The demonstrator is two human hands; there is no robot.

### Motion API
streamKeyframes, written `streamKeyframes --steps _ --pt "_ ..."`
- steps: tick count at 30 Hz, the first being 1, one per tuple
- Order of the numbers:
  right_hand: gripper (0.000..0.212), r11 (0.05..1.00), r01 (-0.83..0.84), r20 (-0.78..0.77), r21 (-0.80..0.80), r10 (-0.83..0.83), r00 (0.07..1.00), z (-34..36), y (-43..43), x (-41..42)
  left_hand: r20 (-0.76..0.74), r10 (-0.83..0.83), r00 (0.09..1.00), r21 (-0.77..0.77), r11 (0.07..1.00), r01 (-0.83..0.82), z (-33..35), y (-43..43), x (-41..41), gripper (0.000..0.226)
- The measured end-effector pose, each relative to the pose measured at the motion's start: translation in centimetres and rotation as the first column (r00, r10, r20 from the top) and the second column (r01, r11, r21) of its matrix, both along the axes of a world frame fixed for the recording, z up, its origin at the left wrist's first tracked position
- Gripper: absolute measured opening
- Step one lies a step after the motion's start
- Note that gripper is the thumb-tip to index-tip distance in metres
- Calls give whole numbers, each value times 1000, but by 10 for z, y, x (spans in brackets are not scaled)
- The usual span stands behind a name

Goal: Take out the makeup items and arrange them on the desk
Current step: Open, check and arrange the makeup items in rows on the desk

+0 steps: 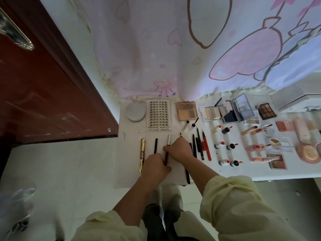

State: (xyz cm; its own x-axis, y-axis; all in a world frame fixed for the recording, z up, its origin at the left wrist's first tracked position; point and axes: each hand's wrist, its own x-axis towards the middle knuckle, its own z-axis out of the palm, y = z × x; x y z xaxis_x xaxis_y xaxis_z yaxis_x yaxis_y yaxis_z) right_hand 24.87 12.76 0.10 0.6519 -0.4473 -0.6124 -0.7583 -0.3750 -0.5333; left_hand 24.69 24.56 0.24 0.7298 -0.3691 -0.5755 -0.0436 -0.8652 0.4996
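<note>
Step now, I think: putting one more pen in the row at the left end of the desk (129, 150). Most stuff looks out & lined up, so the job seems near its end.

L hand (153, 166) has its fingers curled round the low end of the red pen (168, 140). R hand (178, 150) pinches it higher up, just under the silver cap. Both hands are closed on it, w/ nothing else in them. The red pen lies along the desk, cap pointing away, between the black pencil (155, 145) & a brown pencil (180, 134) whose tip pokes out behind R hand.

Next move prob. needs: lay it flat, straight w/ the gold tube (142, 153) & black pencil, keep a gap each side, then let go w/o it rolling.

Room: a big cloth (156, 40) w/ pink cartoon shapes hangs behind the desk. A red-brown door (43, 84) is on the left, w/ pale floor (52, 171) below. The desk top is white. Back row: lash card (158, 115), palette (187, 110), round jar (135, 112). To the right: more pens (199, 146), then little bottles (225, 146).
</note>
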Motion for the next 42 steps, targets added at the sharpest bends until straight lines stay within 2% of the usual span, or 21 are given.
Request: streamKeyframes --steps 3,7,10,12,15,19,22,25,27,31,35,37,42 --pt "44 987 93 74 133 -103 992 4 -3 -4 21 12 1000 -50 999 -11 3 7 2 16" --pt "22 962 123 112 243 -154 982 14 -9 -16 -69 108 992 -205 971 -120 15 12 6 25" --pt "20 940 137 128 312 -184 975 27 -14 -24 -128 112 985 -261 955 -142 23 19 9 27" --pt "23 911 194 168 365 -270 948 35 -19 -26 -148 105 983 -297 944 -145 27 23 9 26" --pt "30 901 201 213 385 -299 930 48 -29 -30 -169 130 977 -351 918 -182 35 23 8 24" --pt "27 894 170 247 415 -290 925 57 -33 -36 -129 70 989 -395 911 -116 42 13 4 23" --pt "32 906 140 293 400 -271 917 63 -31 -40 -73 73 995 -430 898 -98 50 4 -2 18" --pt "42 957 94 325 276 -185 928 68 -32 -41 49 64 997 -385 922 -40 57 1 -6 30" --pt "42 959 62 326 276 -154 933 69 -36 -42 41 50 998 -378 925 -31 59 2 -7 38" --pt "35 962 -50 366 267 -53 929 74 -43 -47 47 14 999 -361 932 4 63 3 -6 41" --pt "15 940 -146 442 309 -6 897 82 -49 -51 15 19 1000 -386 922 -12 67 4 -5 44" --pt "13 929 -195 448 315 35 893 85 -50 -52 15 14 1000 -393 919 -7 68 5 -4 44" --pt "43 967 -173 347 185 101 932 91 -51 -48 12 -26 1000 -390 921 28 69 7 -4 42"
